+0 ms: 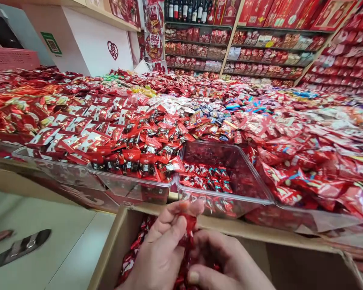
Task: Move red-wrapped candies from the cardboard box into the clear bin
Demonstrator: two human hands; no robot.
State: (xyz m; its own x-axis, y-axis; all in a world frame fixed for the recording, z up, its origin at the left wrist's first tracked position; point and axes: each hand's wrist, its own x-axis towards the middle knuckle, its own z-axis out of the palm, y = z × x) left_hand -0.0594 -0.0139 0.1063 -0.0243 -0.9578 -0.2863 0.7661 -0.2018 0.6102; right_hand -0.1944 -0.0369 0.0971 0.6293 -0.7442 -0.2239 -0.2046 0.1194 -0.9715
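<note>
Red sweets point(187, 241) sit bunched between both hands over an open carton point(290, 253), in the head view. Left hand point(161, 251) has its grip pinching the top of the bunch, thumb and fingers pressed on the wrappers. Right hand point(230, 266) cups the bunch from below, its grip curled shut around it. Just beyond the carton a clear bin point(226, 197) on the table point(290, 133) holds a few sweets; neighbouring bins are heaped. Shelves point(260, 44) stand behind.
</note>
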